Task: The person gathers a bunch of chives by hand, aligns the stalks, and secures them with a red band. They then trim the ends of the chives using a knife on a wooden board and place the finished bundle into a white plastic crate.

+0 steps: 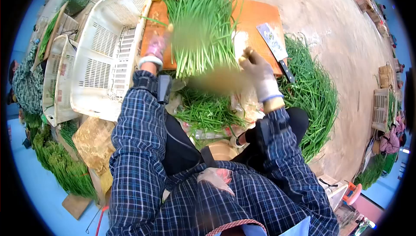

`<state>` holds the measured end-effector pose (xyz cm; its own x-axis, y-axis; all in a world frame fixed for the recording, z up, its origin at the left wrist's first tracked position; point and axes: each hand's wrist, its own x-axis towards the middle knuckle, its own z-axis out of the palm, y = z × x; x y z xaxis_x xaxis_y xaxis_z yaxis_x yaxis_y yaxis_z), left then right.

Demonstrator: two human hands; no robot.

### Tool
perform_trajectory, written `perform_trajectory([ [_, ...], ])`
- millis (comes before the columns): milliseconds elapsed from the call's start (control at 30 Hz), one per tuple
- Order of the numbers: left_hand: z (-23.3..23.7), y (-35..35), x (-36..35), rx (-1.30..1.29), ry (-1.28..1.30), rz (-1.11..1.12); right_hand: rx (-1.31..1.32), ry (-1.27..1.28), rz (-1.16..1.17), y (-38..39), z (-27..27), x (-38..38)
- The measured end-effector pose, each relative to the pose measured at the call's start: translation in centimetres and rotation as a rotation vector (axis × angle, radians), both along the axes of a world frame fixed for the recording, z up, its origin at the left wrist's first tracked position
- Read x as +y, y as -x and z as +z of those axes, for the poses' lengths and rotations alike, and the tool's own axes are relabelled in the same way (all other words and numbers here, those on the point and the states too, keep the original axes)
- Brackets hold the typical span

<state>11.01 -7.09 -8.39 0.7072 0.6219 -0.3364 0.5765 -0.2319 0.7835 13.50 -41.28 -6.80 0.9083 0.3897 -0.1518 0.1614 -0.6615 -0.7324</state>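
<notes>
Greens (212, 24) on board (255, 15), between left grip (158, 46) and right grip (259, 70)

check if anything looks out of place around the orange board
The cleaver lies askew, its black handle jutting past the edge of the orange board, where it might get knocked.

Bunch (199, 8) over there: green, paler at one end. Board (260, 13) orange. Basket (123, 58) off-white. Knife (271, 37) silver, handle (286, 70) black. Left glove (157, 47) pinkish-purple, right glove (260, 73) greyish-brown and white. Shirt (138, 136) navy, white-and-blue check.
</notes>
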Motion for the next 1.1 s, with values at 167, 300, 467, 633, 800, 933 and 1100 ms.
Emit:
perform_trajectory([
  [167, -4.3, -0.7, -4.0, -0.114, -0.074, -0.251, -0.137, 0.329, 0.182, -7.9, -13.0, 8.7],
  [300, -4.0, -1.5, -7.6, -0.047, -0.131, -0.163, 0.111, 0.171, 0.073, -4.7, -8.6, 13.6],
  [467, -1.5, 0.1, -9.9, -0.034, 0.056, -0.163, 0.077, -0.078, 0.093, -4.1, -8.3, 11.7],
  [633, 0.1, 0.4, -8.9, 0.044, 0.166, -0.185, 0.155, 0.491, 0.165, -4.2, 2.0, 8.6],
  [800, 1.3, 1.1, -8.2, 0.067, 0.119, -0.208, -0.214, 0.159, 0.037, -7.2, 6.8, 9.4],
  [933, -2.8, 0.1, -8.2, 0.071, -0.374, -0.298, -0.146, 0.300, 0.203, -12.6, 6.5, 18.6],
  [1100, -7.5, -0.4, -8.0, -0.002, -0.672, -0.387, -0.110, 0.460, 0.169, -15.8, 2.3, 25.7],
])
